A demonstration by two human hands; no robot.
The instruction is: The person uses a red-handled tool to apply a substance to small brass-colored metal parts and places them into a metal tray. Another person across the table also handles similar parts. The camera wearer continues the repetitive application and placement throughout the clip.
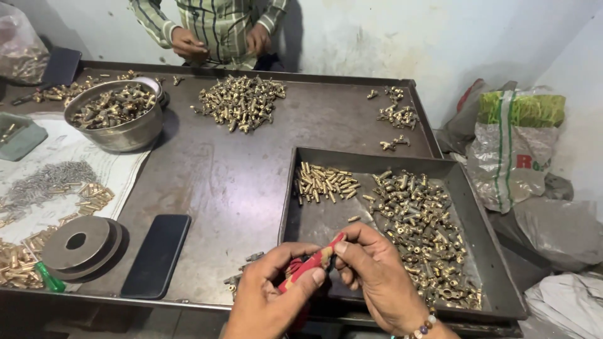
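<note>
My left hand [270, 295] and my right hand [377, 276] meet at the table's near edge, both pinching a small tool with a red, cloth-wrapped handle [312, 265]. Whatever is at its tip is hidden between my fingers. Just beyond my hands lies a dark metal tray [461, 188] holding a heap of brass fittings [418, 226] and a smaller bunch of slim brass pins [323, 182]. A few loose fittings [242, 270] lie on the table by my left hand.
A black phone [157, 254] and grey metal discs [78, 245] lie at left. A steel bowl of fittings [119, 113] and a brass pile [242, 102] sit farther back. Another person's hands [188, 45] work at the far edge. Sacks [512, 144] stand at right.
</note>
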